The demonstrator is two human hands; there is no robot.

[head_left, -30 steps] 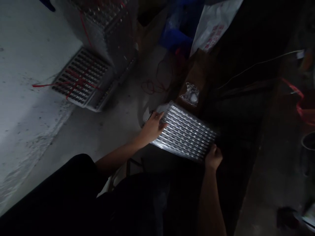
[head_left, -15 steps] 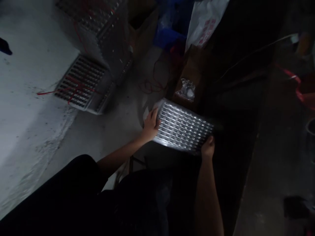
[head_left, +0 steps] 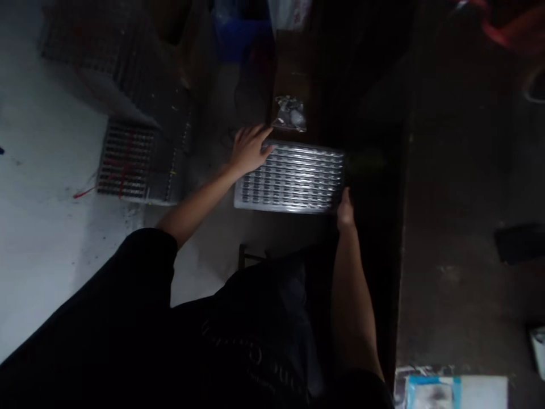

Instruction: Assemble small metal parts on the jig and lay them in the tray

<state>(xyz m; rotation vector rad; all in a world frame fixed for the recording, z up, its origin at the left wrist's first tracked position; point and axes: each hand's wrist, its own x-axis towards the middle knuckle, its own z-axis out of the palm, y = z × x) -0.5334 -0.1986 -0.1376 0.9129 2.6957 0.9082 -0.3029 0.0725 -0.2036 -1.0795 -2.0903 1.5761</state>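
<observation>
A clear plastic tray (head_left: 293, 177) with rows of small shiny metal parts lies level in front of me, perhaps more than one layer deep. My left hand (head_left: 251, 150) rests at its far left corner, fingers stretched out and thumb apart over the edge. At the right end, my right hand (head_left: 346, 211) grips the tray's near corner, thumb up along the side; its other fingers are hidden. Just beyond the tray, a clear bag with a whitish item (head_left: 290, 115) sits on a brown cardboard box (head_left: 293, 62).
Stacked similar trays (head_left: 128, 162) tied with red string stand on the floor at left. A blue bin (head_left: 242, 37) is at the back. To the right runs a dark tabletop (head_left: 460, 199) with a dark object (head_left: 519, 243) on it. A stool (head_left: 251, 255) shows below the tray.
The tray has turned from slanted to nearly level across my view. My left hand has shifted from its left edge to the far corner, fingers now stretched. The camera view has turned too.
</observation>
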